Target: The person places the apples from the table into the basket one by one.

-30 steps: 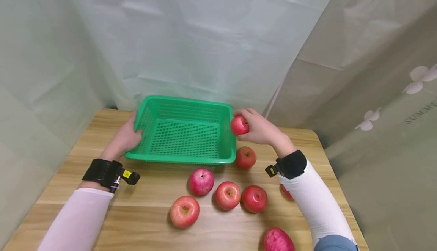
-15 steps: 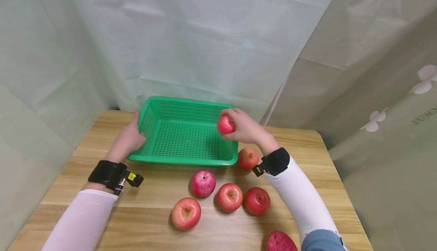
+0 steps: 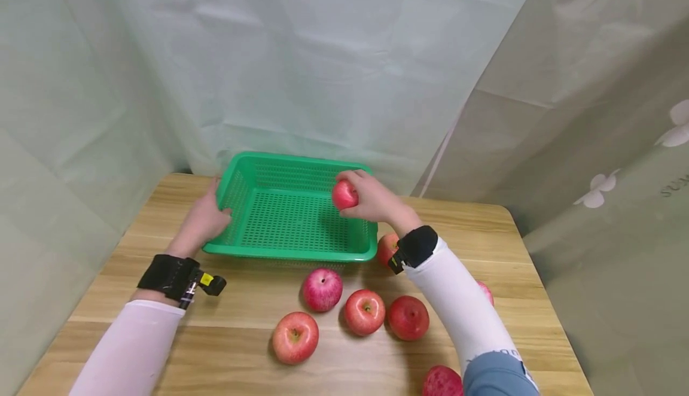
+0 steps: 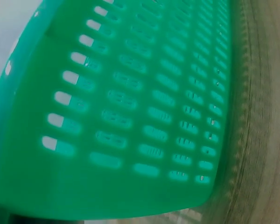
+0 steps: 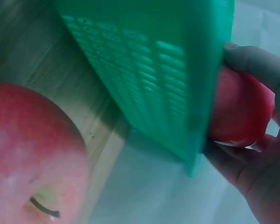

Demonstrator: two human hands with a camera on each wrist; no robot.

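A green perforated plastic basket [image 3: 293, 219] stands at the back of the wooden table. My left hand [image 3: 207, 219] grips its left rim, with the thumb on the inner side; the fingers behind are hidden. Over the right part of the basket, my right hand [image 3: 371, 198] holds a red apple [image 3: 344, 195] between thumb and fingers. In the right wrist view that apple [image 5: 242, 107] shows just past the basket rim. Close below the right wrist lies another apple [image 3: 386, 247], partly covered by the wrist strap. The left wrist view shows only the basket's slotted side [image 4: 130, 116].
In front of the basket lie several loose apples, among them a pinkish one [image 3: 322, 289], a large one [image 3: 295, 337] and a dark red one [image 3: 408, 317]. One more [image 3: 442, 381] is cut by the bottom edge. Pale curtains [image 3: 323, 73] hang behind the table [image 3: 226, 336].
My right hand has carried its apple leftward from beside the basket's right rim to above the basket's inside. My left hand stays on the left rim.
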